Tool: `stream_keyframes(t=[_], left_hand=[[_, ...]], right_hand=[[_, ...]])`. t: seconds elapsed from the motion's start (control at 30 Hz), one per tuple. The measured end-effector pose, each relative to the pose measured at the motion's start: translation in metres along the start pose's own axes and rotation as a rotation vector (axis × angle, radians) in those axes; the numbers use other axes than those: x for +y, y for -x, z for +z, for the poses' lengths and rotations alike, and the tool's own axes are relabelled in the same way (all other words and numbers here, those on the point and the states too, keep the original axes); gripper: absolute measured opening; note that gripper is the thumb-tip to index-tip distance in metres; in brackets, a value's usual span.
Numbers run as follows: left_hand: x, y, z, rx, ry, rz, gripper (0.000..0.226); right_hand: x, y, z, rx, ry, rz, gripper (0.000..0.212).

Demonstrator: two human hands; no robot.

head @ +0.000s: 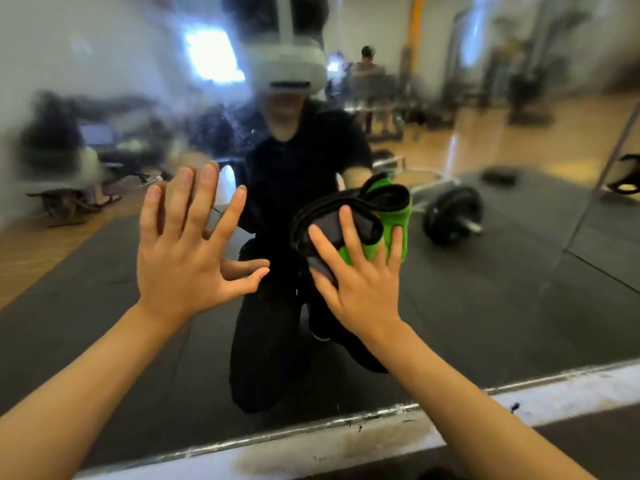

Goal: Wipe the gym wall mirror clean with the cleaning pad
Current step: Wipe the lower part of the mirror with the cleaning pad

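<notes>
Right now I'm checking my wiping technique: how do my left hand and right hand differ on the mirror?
The left hand lies bare against the mirror, while the right hand presses the green-and-black cleaning pad to it. The left hand's fingers reach higher on the glass than the right hand's. Both have straight, spread fingers.

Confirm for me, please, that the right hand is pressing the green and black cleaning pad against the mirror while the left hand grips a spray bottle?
Not quite: in the head view the left hand holds nothing, its fingers spread flat toward the mirror. The right hand does press the green and black cleaning pad against the glass.
</notes>
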State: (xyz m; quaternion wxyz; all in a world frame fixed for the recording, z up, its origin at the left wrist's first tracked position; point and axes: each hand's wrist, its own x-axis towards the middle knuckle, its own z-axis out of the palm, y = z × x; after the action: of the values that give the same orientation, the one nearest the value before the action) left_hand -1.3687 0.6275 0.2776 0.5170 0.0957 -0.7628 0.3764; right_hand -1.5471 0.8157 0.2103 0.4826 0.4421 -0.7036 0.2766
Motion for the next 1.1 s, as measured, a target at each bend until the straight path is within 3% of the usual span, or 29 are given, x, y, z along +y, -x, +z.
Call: stream_keyframes(t=[0.1, 0.17, 0.23, 0.3, 0.37, 0.47, 0.53, 0.6, 0.67, 0.77, 0.83, 0.9, 0.97, 1.1], left_hand=[[0.001, 0.0, 0.001, 0.014, -0.007, -0.007, 0.105], [0.001, -0.001, 0.002, 0.017, 0.0, -0.017, 0.105], [0.003, 0.0, 0.001, 0.019, 0.006, -0.024, 0.104], [0.003, -0.001, 0.001, 0.024, 0.004, -0.021, 0.104], [0.003, -0.001, 0.0, 0.029, 0.006, -0.015, 0.104], [0.002, -0.001, -0.001, 0.027, 0.022, -0.015, 0.103], [0.001, -0.001, -0.002, 0.015, 0.028, -0.006, 0.104], [0.0, -0.002, -0.001, 0.009, 0.025, -0.002, 0.104], [0.0, -0.002, 0.0, 0.0, 0.018, -0.004, 0.106], [0.001, -0.001, 0.001, 0.005, 0.016, -0.014, 0.107], [0.001, -0.002, 0.0, 0.002, 0.018, -0.012, 0.107], [0.002, -0.002, 0.0, -0.001, 0.016, -0.015, 0.106], [0.003, -0.001, 0.0, 0.007, 0.013, -0.018, 0.106], [0.002, -0.002, 0.0, 0.004, 0.013, -0.011, 0.105]], right_hand=[[0.086, 0.04, -0.009, -0.008, 0.083, 0.077, 0.056], [0.135, 0.042, -0.019, 0.084, 0.02, 0.44, 0.063], [0.15, 0.015, -0.029, 0.244, -0.144, 0.954, 0.069], [0.12, -0.018, -0.028, 0.339, -0.183, 1.207, 0.068], [0.064, -0.023, -0.017, 0.296, -0.107, 1.061, 0.064], [-0.021, 0.022, 0.006, 0.011, -0.062, 0.389, 0.06], [-0.017, 0.046, 0.011, -0.104, -0.03, 0.003, 0.056], [0.031, 0.048, 0.008, -0.083, 0.053, -0.199, 0.057], [0.095, 0.049, -0.002, -0.017, 0.088, -0.119, 0.062], [0.166, 0.032, -0.03, 0.1, 0.042, 0.377, 0.062], [0.162, 0.007, -0.036, 0.188, -0.05, 0.712, 0.065], [0.122, -0.016, -0.03, 0.225, -0.044, 0.879, 0.067], [0.07, -0.021, -0.017, 0.204, -0.03, 0.753, 0.066], [0.028, 0.008, -0.007, 0.015, -0.007, 0.113, 0.059]])
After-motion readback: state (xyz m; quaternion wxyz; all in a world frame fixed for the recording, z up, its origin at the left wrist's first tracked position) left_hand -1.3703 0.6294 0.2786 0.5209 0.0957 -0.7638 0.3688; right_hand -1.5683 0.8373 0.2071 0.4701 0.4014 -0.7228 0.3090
